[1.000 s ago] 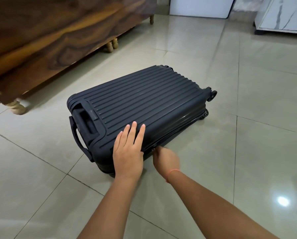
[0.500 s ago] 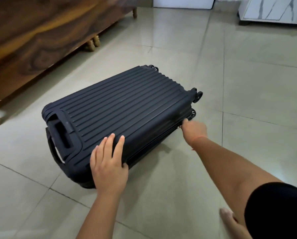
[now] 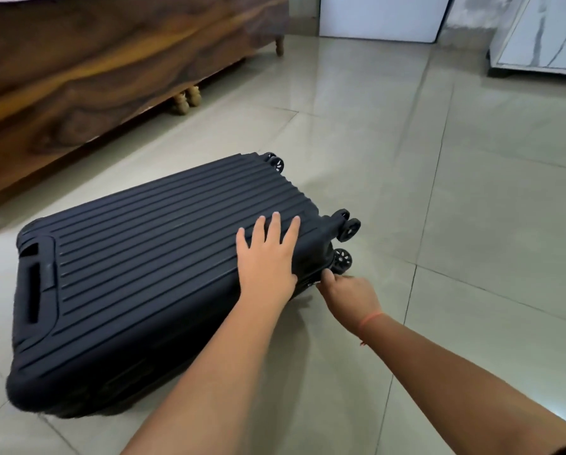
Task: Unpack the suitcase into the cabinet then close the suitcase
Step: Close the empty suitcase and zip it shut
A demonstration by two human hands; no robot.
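A dark navy ribbed hard-shell suitcase (image 3: 150, 257) lies flat and closed on the tiled floor, handle end at the left, wheels (image 3: 344, 238) at the right. My left hand (image 3: 268, 261) presses flat on the lid near the wheel end, fingers straight and spread. My right hand (image 3: 350, 293) is at the suitcase's near side seam just below the wheels, its fingers curled and pinching the zipper pull, which is mostly hidden by the fingers.
A dark wooden bed frame (image 3: 111, 77) on turned legs runs along the left and back. A white marble-patterned cabinet (image 3: 544, 31) stands at the back right, a white panel (image 3: 383, 18) behind. Glossy beige floor tiles (image 3: 472, 192) surround the suitcase.
My right hand has travelled along the side seam from near the handle end to the wheel corner. My left hand has shifted from the near lid edge to the wheel end.
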